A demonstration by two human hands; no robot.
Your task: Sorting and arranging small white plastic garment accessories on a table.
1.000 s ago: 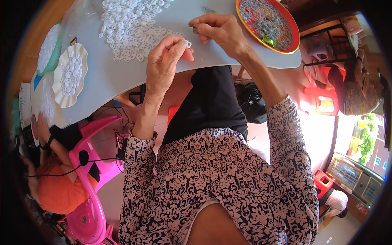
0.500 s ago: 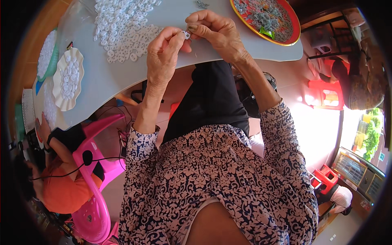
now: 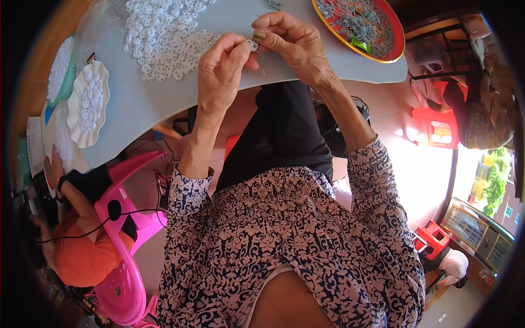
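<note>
Over the near edge of the table, my left hand [image 3: 221, 71] pinches a small white plastic piece with round holes [image 3: 253, 46] between thumb and fingertips. My right hand [image 3: 295, 49] meets it from the right, its thumb and index finger pressed together beside the piece. Whatever those right fingertips hold is too small and covered to make out. Left of my hands lies a loose heap of similar white plastic pieces [image 3: 169, 41]. To the right stands a round red tray with a gold rim [image 3: 399, 53], holding many small grey pieces [image 3: 363, 24] and a green wrapper [image 3: 360, 45].
A cream scalloped dish [image 3: 74, 123] and a green basket [image 3: 71, 76], both with white pieces, stand at the table's left. A person in orange [image 3: 90, 254] sits at lower left beside a pink chair [image 3: 123, 290]. Red stools [image 3: 435, 128] stand at right.
The whole view has shifted slightly. My hands keep the same pinch around the white piece, which seems turned a little.
</note>
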